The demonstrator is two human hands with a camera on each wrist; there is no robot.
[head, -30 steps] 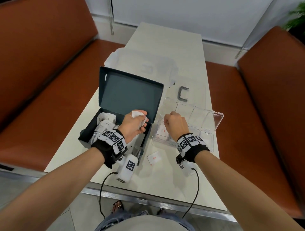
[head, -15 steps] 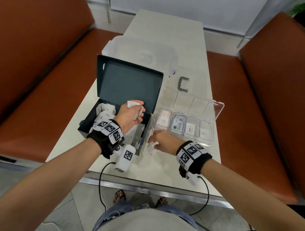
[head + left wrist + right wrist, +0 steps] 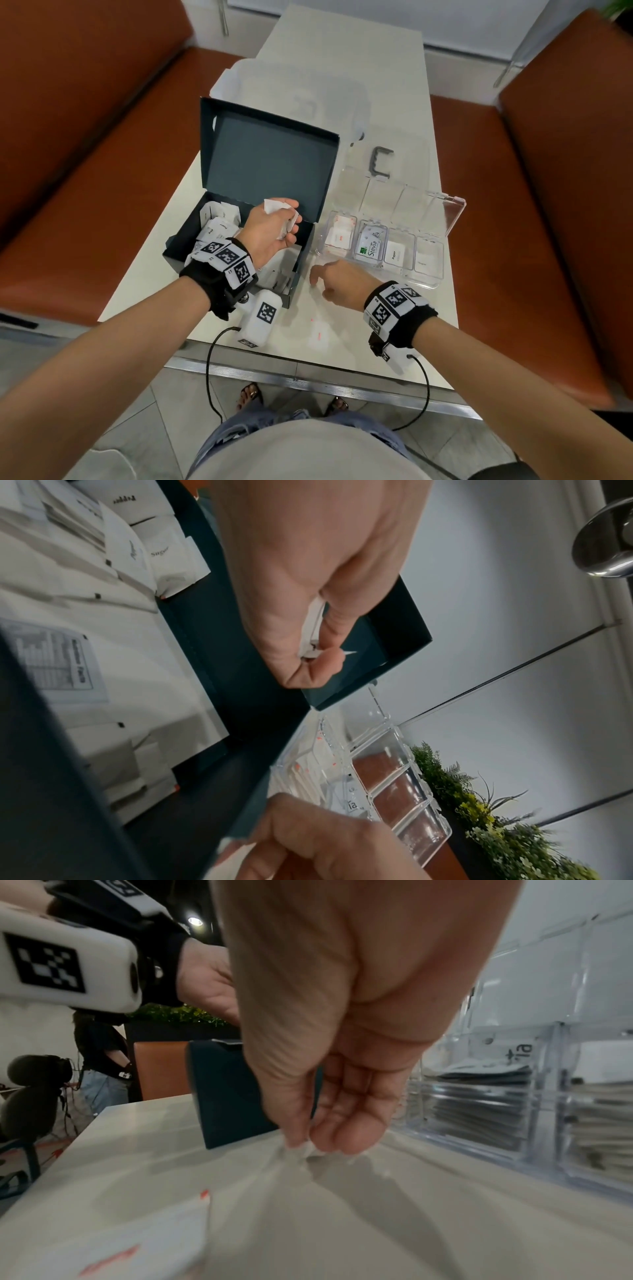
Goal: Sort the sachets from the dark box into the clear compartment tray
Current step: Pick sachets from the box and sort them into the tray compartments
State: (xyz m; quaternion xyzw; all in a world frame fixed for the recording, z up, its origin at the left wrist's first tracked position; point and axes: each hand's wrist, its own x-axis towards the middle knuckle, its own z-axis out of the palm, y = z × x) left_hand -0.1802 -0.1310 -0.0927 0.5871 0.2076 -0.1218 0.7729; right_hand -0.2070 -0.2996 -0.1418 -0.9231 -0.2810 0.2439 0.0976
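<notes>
The open dark box [image 3: 306, 255] holds several white sachets [image 3: 219, 228]. Over it, my left hand [image 3: 270, 229] grips a few white sachets [image 3: 274, 205], curled round them in the left wrist view [image 3: 315, 623]. The clear compartment tray [image 3: 424, 282], lid up, holds sachets in its four front cells, right of the box. My right hand [image 3: 337, 281] hovers low between box and tray, fingertips [image 3: 342, 1139] bunched; whether they pinch anything I cannot tell. One red-printed sachet [image 3: 318, 334] lies blurred on the table nearer me, also low left in the right wrist view [image 3: 137, 1242].
A grey C-shaped bracket [image 3: 380, 164] lies behind the tray, and clear plastic packaging [image 3: 298, 99] sits behind the box lid. Orange benches [image 3: 102, 154] flank the narrow white table; its metal-trimmed front edge [image 3: 308, 373] is close to the loose sachet.
My right hand came back from the tray down to the loose sachet on the table. That sachet has slid toward the table's front edge. The left hand kept holding its sachets.
</notes>
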